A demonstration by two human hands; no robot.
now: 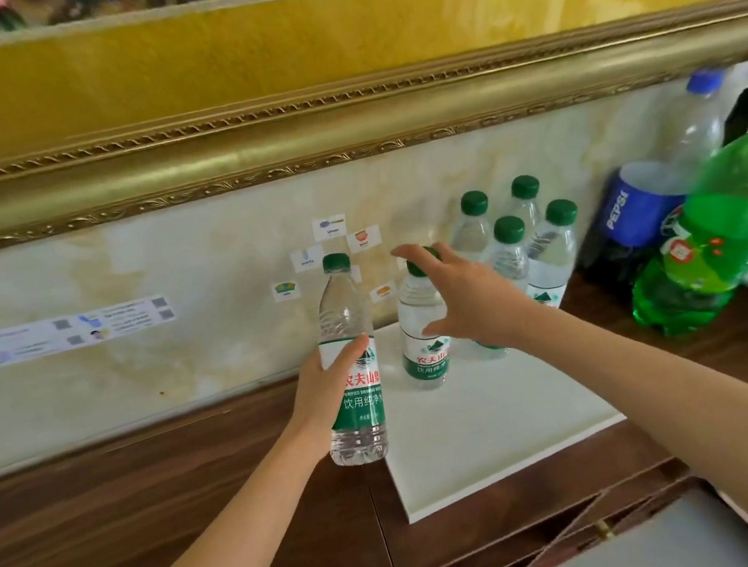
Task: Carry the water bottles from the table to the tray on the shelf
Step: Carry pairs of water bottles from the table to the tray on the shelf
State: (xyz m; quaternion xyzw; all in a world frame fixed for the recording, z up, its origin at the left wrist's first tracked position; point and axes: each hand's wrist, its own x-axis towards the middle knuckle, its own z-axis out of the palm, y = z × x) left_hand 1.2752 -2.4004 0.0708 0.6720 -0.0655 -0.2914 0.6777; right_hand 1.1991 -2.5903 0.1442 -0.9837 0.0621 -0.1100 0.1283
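My left hand (330, 389) grips a clear water bottle with a green cap and label (343, 318) round its middle. It stands upright just left of the white tray (497, 441) on the brown wooden shelf (150, 494). My right hand (469, 302) reaches over a second water bottle (427, 363) standing on the tray. Its fingers are spread, with the index finger on the green cap and the thumb across the bottle's shoulder. Several more green-capped water bottles (555, 253) stand in a cluster at the tray's back right corner, partly hidden by my right hand.
Right of the tray stand a Pepsi bottle (632, 210), a big green soda bottle (730, 233) and a clear bottle with a blue cap (701, 119). A gold picture frame (338, 140) overhangs the marble wall, which carries small picture labels (330, 226). Drawers (578, 541) lie below the shelf edge.
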